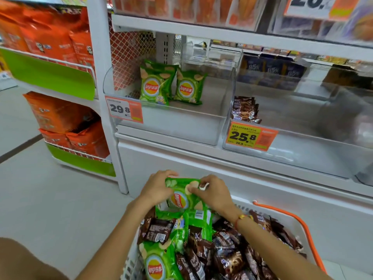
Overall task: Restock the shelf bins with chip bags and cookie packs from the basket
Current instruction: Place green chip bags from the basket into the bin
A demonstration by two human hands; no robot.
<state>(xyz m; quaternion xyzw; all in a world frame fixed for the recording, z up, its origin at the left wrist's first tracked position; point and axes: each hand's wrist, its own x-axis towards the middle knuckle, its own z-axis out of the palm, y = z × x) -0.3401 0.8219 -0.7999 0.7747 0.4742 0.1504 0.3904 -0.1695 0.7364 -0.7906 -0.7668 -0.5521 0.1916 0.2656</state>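
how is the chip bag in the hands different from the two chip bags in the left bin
The held chip bag is gripped by the left hand and right hand over the basket, logo turned sideways. The two binned chip bags stand upright, untouched, logos level, in the left bin. All are green, same brand.
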